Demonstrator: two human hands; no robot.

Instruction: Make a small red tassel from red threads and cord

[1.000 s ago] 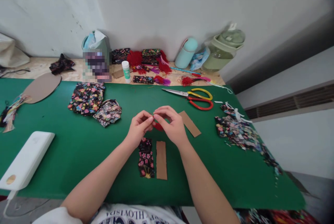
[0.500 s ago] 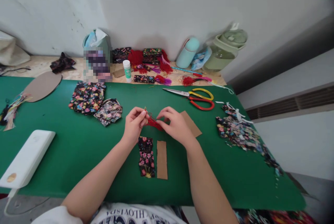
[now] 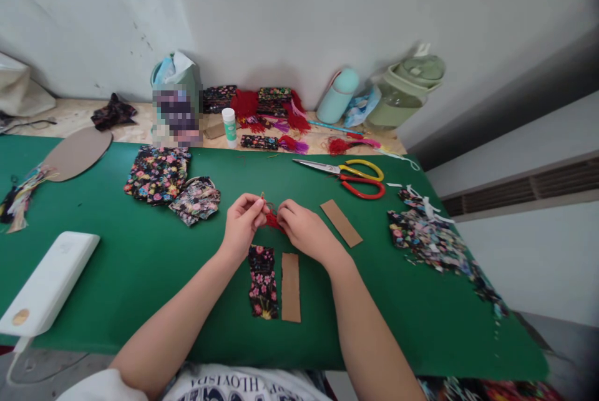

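Over the middle of the green table, my left hand [image 3: 244, 220] pinches one end of a bundle of red thread [image 3: 272, 220], with a thin brownish strand looping up at its fingertips. Close beside it, my right hand [image 3: 302, 229] has its fingers closed on the other end of the red thread. Below the hands lie a floral fabric strip [image 3: 262, 282] and a narrow cardboard strip [image 3: 291, 287], side by side. A second cardboard strip [image 3: 341, 222] is to the right of my right hand.
Scissors [image 3: 355, 173] with yellow and red handles lie beyond my right hand. Fabric scraps [image 3: 430, 239] are heaped at right. Folded floral cloth [image 3: 156, 173], a white power bank [image 3: 49, 282] and a cardboard oval [image 3: 79, 154] are at left. A glue stick [image 3: 229, 126] and a bottle [image 3: 337, 96] stand behind.
My right hand has drawn in toward my left, its fingers closing on the red thread. More of the cardboard strip at right now shows. My left hand keeps its pinch.
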